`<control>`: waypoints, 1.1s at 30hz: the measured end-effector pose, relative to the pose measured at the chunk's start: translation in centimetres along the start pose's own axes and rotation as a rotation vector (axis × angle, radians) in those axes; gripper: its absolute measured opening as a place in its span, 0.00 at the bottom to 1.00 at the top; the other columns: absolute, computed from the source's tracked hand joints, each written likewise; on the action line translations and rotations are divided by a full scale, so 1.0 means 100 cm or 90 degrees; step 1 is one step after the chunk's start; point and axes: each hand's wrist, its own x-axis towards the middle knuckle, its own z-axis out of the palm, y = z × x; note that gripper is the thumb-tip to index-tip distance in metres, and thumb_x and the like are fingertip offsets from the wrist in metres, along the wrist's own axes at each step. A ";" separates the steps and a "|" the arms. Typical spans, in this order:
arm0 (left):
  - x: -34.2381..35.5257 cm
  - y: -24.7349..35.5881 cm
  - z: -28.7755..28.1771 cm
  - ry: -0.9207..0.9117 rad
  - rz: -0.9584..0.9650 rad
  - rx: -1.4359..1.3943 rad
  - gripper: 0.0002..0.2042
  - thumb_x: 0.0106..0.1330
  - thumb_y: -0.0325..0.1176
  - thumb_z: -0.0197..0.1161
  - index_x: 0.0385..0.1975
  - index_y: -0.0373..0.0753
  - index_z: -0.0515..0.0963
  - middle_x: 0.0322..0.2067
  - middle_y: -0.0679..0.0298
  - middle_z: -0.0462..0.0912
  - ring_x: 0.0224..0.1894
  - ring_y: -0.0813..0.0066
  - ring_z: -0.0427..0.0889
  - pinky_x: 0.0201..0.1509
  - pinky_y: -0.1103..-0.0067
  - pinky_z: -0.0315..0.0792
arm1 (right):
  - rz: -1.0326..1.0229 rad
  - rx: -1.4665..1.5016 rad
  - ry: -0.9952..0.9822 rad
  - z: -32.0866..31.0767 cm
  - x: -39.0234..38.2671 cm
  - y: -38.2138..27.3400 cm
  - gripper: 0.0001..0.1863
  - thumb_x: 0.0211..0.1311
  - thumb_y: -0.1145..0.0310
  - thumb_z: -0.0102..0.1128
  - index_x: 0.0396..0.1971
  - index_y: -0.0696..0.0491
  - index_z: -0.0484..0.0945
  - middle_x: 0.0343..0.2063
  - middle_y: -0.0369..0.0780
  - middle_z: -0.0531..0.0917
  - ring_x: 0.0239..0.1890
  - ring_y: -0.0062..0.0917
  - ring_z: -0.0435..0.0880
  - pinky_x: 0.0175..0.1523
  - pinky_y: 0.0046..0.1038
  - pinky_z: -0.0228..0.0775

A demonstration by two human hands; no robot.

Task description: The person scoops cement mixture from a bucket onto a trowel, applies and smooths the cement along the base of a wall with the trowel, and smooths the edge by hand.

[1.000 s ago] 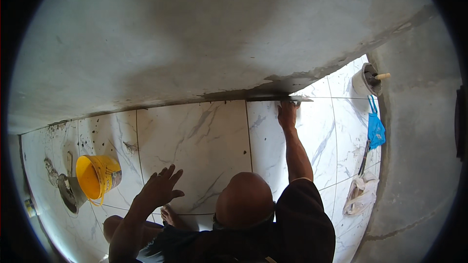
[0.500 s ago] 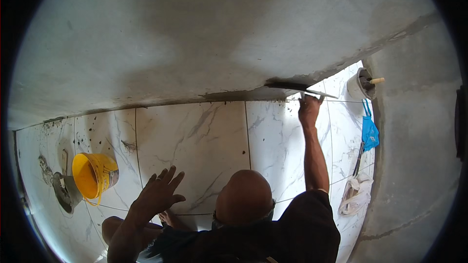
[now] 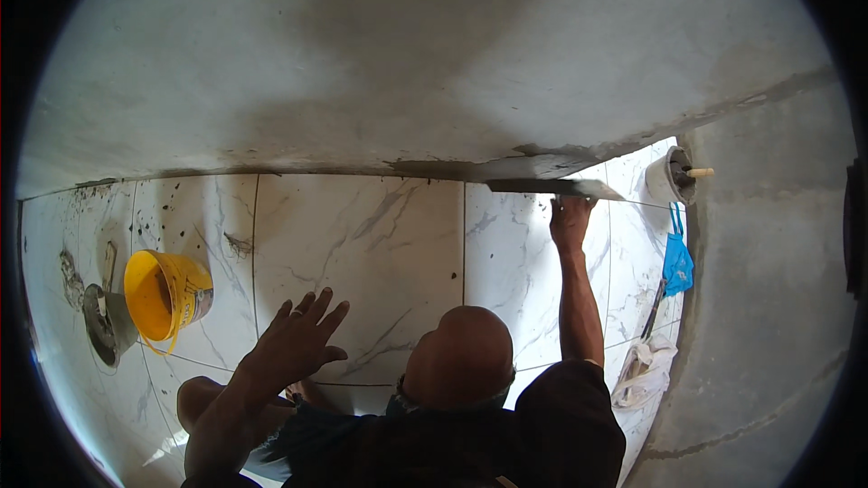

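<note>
My right hand (image 3: 571,221) is closed round the back of a long, flat plastering trowel (image 3: 547,187). The trowel's blade is held just off the foot of the grey plastered wall (image 3: 362,63), above the floor's edge. A darker, damp-looking strip of mortar (image 3: 506,165) runs along the wall's base beside it. My left hand (image 3: 303,339) is raised over the white marbled tiles (image 3: 362,244), empty, its fingers spread, with a ring on one finger.
To the left stand a yellow bucket (image 3: 188,289) and a grey mortar-smeared container (image 3: 107,325). At the right are a grey bucket (image 3: 667,176) with a wooden handle sticking out, a blue bag (image 3: 678,264) and a white plastic bag (image 3: 649,375). Another concrete surface (image 3: 759,262) borders the floor.
My right hand has drawn the trowel down and away from the wall base, and its blade face now shows more. My left hand stays spread. The whole view has shifted slightly.
</note>
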 end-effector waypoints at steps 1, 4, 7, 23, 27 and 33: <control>-0.002 -0.001 0.000 -0.002 -0.011 0.001 0.36 0.62 0.51 0.62 0.66 0.42 0.60 0.66 0.47 0.58 0.67 0.48 0.62 0.67 0.54 0.61 | 0.005 -0.025 -0.044 0.014 -0.016 0.006 0.25 0.53 0.71 0.63 0.53 0.50 0.71 0.45 0.45 0.78 0.55 0.43 0.72 0.67 0.54 0.45; -0.005 -0.001 -0.001 -0.006 -0.023 -0.007 0.36 0.62 0.51 0.63 0.66 0.42 0.60 0.67 0.47 0.58 0.68 0.48 0.61 0.67 0.54 0.61 | 0.045 -0.083 -0.094 0.036 -0.037 0.020 0.23 0.54 0.70 0.63 0.53 0.48 0.73 0.47 0.42 0.79 0.54 0.40 0.73 0.68 0.52 0.46; -0.002 -0.001 0.003 -0.042 -0.039 -0.036 0.37 0.60 0.51 0.65 0.67 0.43 0.59 0.68 0.47 0.56 0.69 0.47 0.59 0.69 0.56 0.57 | 0.006 -0.153 -0.100 0.046 -0.043 0.048 0.20 0.55 0.68 0.62 0.50 0.49 0.75 0.45 0.42 0.80 0.52 0.39 0.74 0.67 0.51 0.49; 0.005 -0.002 0.005 -0.041 -0.030 -0.041 0.38 0.60 0.51 0.65 0.67 0.44 0.58 0.69 0.48 0.55 0.70 0.48 0.58 0.70 0.56 0.56 | 0.038 -0.217 -0.115 -0.010 0.006 0.086 0.19 0.61 0.65 0.59 0.51 0.53 0.74 0.47 0.44 0.80 0.54 0.40 0.72 0.67 0.50 0.50; 0.008 -0.001 0.003 -0.046 -0.024 -0.033 0.38 0.59 0.51 0.65 0.67 0.43 0.58 0.69 0.48 0.55 0.69 0.48 0.58 0.70 0.56 0.56 | 0.014 -0.204 -0.012 -0.047 0.029 0.079 0.21 0.55 0.68 0.63 0.50 0.51 0.74 0.46 0.42 0.80 0.52 0.39 0.74 0.69 0.52 0.46; 0.008 -0.002 0.005 -0.037 -0.020 -0.023 0.38 0.60 0.51 0.65 0.67 0.43 0.59 0.68 0.48 0.56 0.69 0.47 0.59 0.69 0.56 0.57 | 0.025 -0.110 0.076 -0.072 0.041 0.047 0.21 0.57 0.69 0.63 0.52 0.54 0.73 0.46 0.45 0.79 0.56 0.42 0.72 0.68 0.51 0.48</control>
